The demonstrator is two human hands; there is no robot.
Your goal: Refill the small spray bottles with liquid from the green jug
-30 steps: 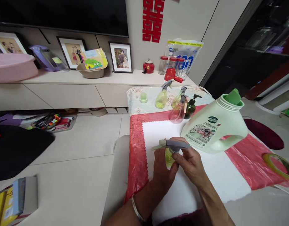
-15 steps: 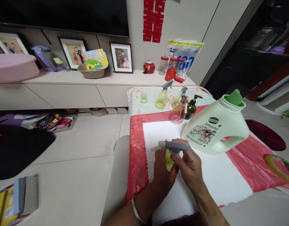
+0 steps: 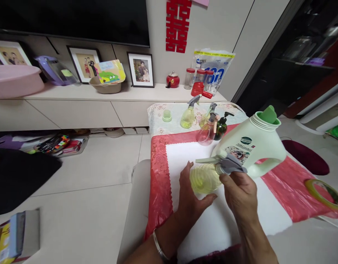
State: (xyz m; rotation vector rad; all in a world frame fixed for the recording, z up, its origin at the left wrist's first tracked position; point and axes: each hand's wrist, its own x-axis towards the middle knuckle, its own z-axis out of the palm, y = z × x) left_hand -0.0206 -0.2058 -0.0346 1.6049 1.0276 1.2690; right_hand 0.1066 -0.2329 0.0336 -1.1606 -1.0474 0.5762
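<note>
A clear spray bottle of yellow-green liquid with a grey trigger head is tilted over on its side above the white cloth, nozzle toward the left. My right hand is closed around its neck and trigger head. Beside the bottle's base, my left hand has fingers and thumb spread; whether its palm touches the bottle I cannot tell. Just behind stands a large pale green SilkGarden jug, a green scoop or cap sitting in its mouth.
Toward the back of the table stand a green-tinted spray bottle, another behind it, a pink spray bottle and a dark green pump bottle. A small green cap lies at the left, a tape roll at the right.
The spray bottle has swung from roughly upright to tilted sideways and shifted right with my right hand. My left hand's fingers have spread from around its body.
</note>
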